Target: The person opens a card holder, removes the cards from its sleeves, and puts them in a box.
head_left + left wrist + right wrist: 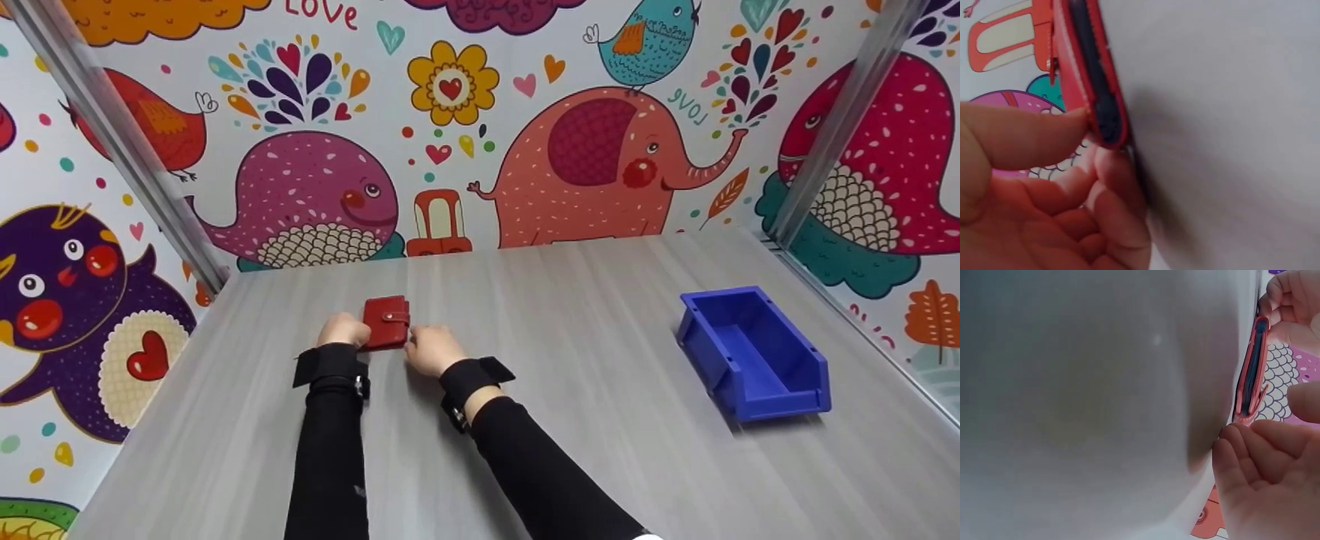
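A red wallet (385,323) with a snap strap lies on the table in the head view. My left hand (344,330) pinches its left edge. In the left wrist view the thumb (1033,138) presses the wallet's upper face and the fingertips are at its underside. At the strap side is my right hand (435,349), with its fingertips close against the wallet's edge. The right wrist view shows the right thumb (1304,402) held apart from the fingers (1247,453); whether these touch the wallet (1251,368) is hard to tell. Dark inner layers show along the wallet's side.
A blue plastic bin (754,352) with an open top stands on the grey table (570,390) at the right. Printed cartoon panels (465,150) wall in the back and both sides, with metal posts (120,142) at the corners.
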`<state>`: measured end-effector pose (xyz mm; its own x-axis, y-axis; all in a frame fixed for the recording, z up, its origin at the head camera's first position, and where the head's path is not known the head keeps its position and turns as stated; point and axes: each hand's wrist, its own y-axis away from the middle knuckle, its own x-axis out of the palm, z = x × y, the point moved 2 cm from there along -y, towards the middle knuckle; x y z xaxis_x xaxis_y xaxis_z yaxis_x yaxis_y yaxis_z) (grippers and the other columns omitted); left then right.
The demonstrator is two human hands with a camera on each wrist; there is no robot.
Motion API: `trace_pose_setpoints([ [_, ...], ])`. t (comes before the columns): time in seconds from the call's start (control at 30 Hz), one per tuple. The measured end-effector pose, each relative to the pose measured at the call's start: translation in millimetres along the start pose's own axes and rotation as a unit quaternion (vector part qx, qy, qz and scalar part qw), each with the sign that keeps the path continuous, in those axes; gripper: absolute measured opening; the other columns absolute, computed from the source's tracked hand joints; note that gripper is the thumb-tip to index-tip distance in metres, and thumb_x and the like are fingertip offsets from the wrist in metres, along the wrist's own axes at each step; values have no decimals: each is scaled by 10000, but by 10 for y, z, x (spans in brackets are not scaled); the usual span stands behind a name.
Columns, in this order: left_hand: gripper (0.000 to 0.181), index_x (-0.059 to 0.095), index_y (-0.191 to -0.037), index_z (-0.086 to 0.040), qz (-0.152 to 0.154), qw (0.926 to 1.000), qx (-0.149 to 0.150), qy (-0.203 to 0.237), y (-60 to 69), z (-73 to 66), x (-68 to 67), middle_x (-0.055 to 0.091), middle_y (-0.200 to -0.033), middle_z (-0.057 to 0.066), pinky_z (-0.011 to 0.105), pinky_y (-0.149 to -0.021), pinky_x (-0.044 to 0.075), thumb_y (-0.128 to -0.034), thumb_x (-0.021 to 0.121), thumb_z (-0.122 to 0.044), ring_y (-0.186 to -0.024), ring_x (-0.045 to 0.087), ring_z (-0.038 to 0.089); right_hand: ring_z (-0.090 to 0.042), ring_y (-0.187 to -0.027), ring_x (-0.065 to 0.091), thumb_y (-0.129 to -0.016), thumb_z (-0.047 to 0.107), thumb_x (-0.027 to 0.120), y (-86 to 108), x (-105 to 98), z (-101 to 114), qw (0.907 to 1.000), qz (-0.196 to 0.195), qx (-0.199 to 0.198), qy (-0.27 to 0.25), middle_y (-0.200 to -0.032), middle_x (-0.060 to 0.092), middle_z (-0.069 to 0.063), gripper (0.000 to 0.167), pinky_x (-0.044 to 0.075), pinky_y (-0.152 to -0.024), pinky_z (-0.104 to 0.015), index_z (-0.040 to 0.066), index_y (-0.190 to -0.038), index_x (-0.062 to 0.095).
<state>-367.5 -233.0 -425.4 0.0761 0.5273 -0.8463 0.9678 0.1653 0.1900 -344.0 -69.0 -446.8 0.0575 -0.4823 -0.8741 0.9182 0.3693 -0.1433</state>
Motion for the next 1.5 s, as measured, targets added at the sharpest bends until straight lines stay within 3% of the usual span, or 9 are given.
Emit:
trace_pose_setpoints([
  [0.23, 83, 575, -822, 9, 280, 9995, 117, 52, -17, -11, 20, 542, -876, 132, 263, -618, 375, -800, 504, -29, -777, 496, 272, -308, -1002, 661, -980, 131, 542, -18, 33, 35, 9989, 290, -288, 242, -960, 703, -135, 131, 463, -899, -358, 43, -904, 601],
  [0.47, 34, 550, -793, 2, 395, 9983, 43, 415, -11, 30, 24, 525, -848, 126, 268, -621, 388, -769, 555, -20, -760, 494, 272, -308, -973, 669, -973, 101, 539, -19, 32, 30, 9987, 203, -436, 183, -901, 690, -131, 126, 455, -901, -359, 41, -867, 574],
  [0.57, 38, 543, -753, -13, 334, 9979, 22, 546, -8, 52, 27, 523, -808, 114, 250, -572, 405, -770, 573, -29, -665, 503, 233, -305, -949, 669, -972, 91, 536, -19, 24, 25, 9989, 192, -423, 92, -868, 675, -127, 160, 454, -893, -362, 58, -816, 530],
  [0.67, 59, 538, -744, -19, 314, 9938, -118, 1063, 6, 85, 44, 524, -781, 102, 227, -512, 444, -773, 589, -21, -550, 511, 170, -286, -887, 657, -973, 89, 537, -17, 4, 20, 9993, 199, -311, -106, -817, 640, -106, 202, 463, -845, -354, 81, -778, 487],
  [0.8, 125, 501, -883, 25, 473, 9705, -425, 2325, 51, 120, 100, 508, -859, 120, 235, -518, 497, -791, 584, 20, -525, 542, 151, -232, -759, 565, -973, 84, 539, -5, -45, 12, 9989, 109, -108, -439, -747, 553, -64, 234, 463, -742, -345, 90, -750, 469],
  [0.93, 273, 397, -1042, 38, 671, 9285, -625, 3598, 104, 106, 169, 468, -945, 137, 227, -551, 518, -829, 565, 68, -571, 550, 143, -195, -722, 504, -973, 100, 552, 8, -102, -21, 9981, -69, 55, -607, -759, 566, -56, 190, 448, -699, -330, 64, -786, 561],
  [1.07, 303, 356, -1064, 18, 800, 8918, -593, 4413, 142, 42, 222, 480, -938, 117, 221, -592, 527, -854, 559, 99, -651, 549, 132, -215, -807, 599, -967, 116, 585, 16, -164, -99, 9960, -287, 166, -834, -903, 681, -105, 155, 484, -760, -337, 5, -952, 692],
  [1.23, 276, 440, -1100, 65, 909, 8725, -419, 4783, 193, -86, 271, 565, -888, 100, 231, -616, 535, -864, 579, 99, -657, 569, 127, -284, -963, 658, -947, 104, 622, 31, -290, -237, 9921, -659, 223, -1044, -1022, 703, -150, 194, 503, -860, -372, -27, -1065, 702],
  [1.5, 370, 391, -1195, 95, 864, 8447, -246, 5276, 317, -327, 415, 515, -969, 131, 223, -595, 522, -870, 567, 113, -682, 564, 138, -246, -873, 617, -931, 77, 648, 121, -542, -459, 9847, -871, 420, -1451, -955, 671, -128, 118, 493, -798, -364, -8, -1010, 664],
])
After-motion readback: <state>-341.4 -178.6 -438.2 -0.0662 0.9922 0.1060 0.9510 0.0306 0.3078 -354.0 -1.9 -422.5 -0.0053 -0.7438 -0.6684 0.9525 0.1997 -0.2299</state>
